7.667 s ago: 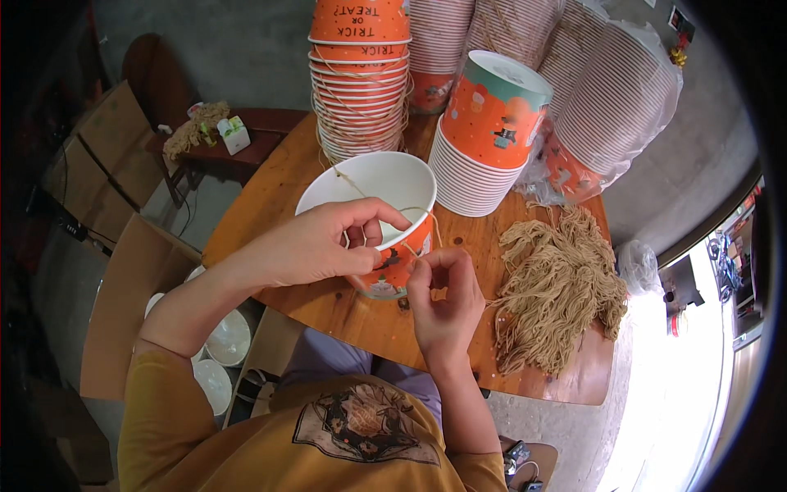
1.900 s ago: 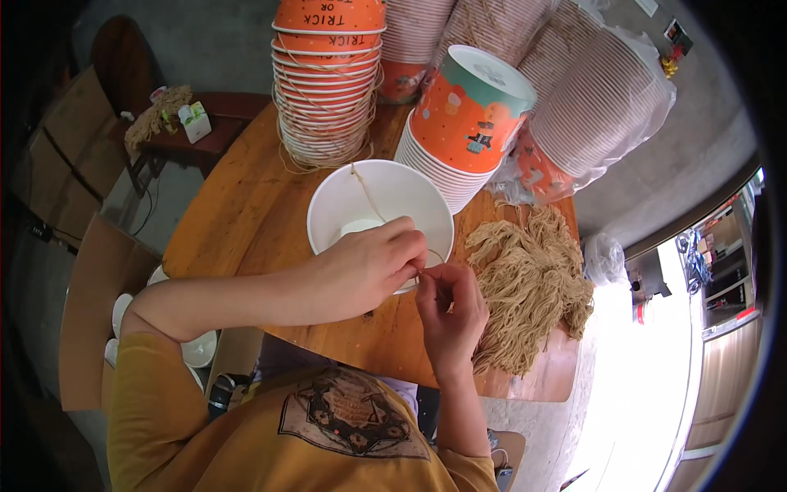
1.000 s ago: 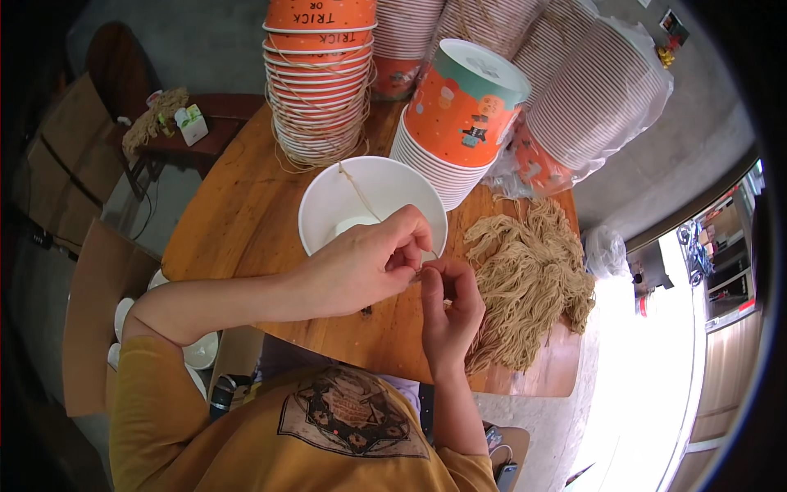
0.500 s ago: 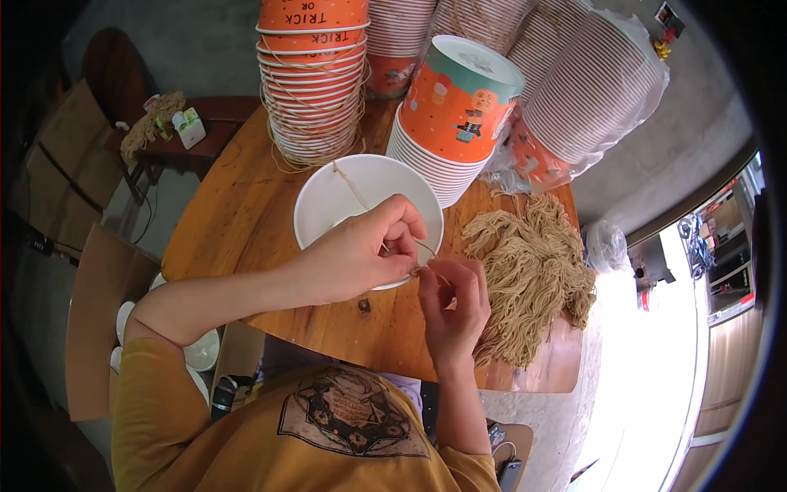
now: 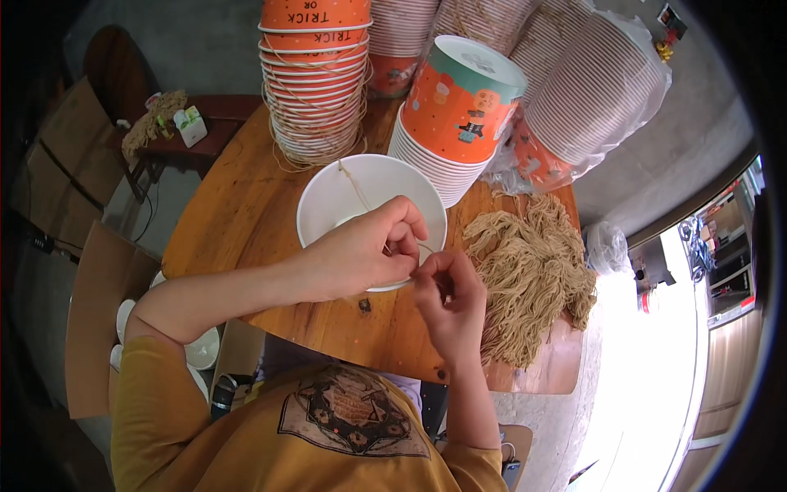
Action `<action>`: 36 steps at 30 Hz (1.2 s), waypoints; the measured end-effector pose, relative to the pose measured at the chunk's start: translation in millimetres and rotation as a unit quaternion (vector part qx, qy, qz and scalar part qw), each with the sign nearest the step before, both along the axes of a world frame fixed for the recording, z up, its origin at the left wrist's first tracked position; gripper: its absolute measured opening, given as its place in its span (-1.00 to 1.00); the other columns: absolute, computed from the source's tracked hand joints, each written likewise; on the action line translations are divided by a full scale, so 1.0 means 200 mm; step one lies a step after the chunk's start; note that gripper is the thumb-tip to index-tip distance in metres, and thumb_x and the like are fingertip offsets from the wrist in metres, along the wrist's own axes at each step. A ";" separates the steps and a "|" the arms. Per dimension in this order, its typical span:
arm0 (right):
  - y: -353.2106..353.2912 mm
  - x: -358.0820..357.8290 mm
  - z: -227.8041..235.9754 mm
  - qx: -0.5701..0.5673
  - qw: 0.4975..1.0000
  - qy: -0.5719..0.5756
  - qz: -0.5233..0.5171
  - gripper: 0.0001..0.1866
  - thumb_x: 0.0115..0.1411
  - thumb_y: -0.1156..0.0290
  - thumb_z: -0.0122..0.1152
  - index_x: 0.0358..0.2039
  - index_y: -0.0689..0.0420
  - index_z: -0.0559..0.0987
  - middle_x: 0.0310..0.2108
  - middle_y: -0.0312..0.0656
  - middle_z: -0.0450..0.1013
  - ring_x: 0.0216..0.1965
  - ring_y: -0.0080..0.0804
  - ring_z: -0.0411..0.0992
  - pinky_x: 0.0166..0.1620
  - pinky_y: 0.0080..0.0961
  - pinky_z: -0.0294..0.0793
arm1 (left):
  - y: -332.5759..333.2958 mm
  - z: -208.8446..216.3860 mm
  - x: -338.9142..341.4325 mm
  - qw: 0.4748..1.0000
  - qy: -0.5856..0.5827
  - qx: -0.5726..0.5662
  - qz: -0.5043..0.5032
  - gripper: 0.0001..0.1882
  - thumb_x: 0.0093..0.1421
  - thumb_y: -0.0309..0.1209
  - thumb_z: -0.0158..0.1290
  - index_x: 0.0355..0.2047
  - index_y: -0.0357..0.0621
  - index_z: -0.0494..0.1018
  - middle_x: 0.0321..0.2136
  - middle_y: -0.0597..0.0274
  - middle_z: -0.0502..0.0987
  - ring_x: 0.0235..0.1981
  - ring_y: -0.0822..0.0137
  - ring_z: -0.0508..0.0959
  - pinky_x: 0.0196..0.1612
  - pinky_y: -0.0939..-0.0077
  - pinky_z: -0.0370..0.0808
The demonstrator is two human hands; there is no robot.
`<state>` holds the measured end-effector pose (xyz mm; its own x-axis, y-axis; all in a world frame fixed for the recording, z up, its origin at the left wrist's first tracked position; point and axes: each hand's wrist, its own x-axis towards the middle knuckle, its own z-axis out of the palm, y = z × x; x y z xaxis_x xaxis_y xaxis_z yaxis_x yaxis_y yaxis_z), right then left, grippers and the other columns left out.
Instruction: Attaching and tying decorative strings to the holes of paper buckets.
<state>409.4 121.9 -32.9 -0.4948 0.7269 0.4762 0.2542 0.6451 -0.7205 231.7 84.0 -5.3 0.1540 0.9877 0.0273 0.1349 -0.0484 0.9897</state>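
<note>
A white paper bucket (image 5: pixel 321 197) stands with its mouth up on the table in front of me. A thin tan twine (image 5: pixel 354 185) runs from its far rim across the inside toward my fingers. My left hand (image 5: pixel 361 254) reaches over the bucket, its fingers curled in a pinch on the twine. Close beside it, at the near right rim, my right hand (image 5: pixel 449 307) has thumb and fingertips pressed together on the twine's end. The twine between the fingertips is mostly hidden by the hands.
A heap of tan twine (image 5: pixel 537 279) lies at the table's right. Behind the bucket stand an orange stack with twine handles (image 5: pixel 316 90), an upside-down orange stack (image 5: pixel 459 107), and plastic-wrapped stacks (image 5: pixel 594 90). A cardboard box (image 5: pixel 94 328) with white buckets sits at the left.
My right hand has turned a little, its fingertips drawing in at the bucket's near right rim. My left hand stays almost where it was. The view has shifted slightly.
</note>
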 end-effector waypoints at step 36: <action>0.01 0.01 -0.07 -0.092 0.991 0.095 -0.010 -0.93 0.14 0.57 0.26 -0.34 0.23 0.56 -0.50 -0.28 0.41 -0.57 -0.64 0.27 -0.48 -0.68 0.28 | -0.04 0.02 -0.02 0.959 0.281 0.046 -0.001 -0.87 0.21 -0.46 -0.03 -0.27 -0.25 0.38 -0.33 0.06 0.49 -0.24 0.08 0.52 -0.17 0.28 0.45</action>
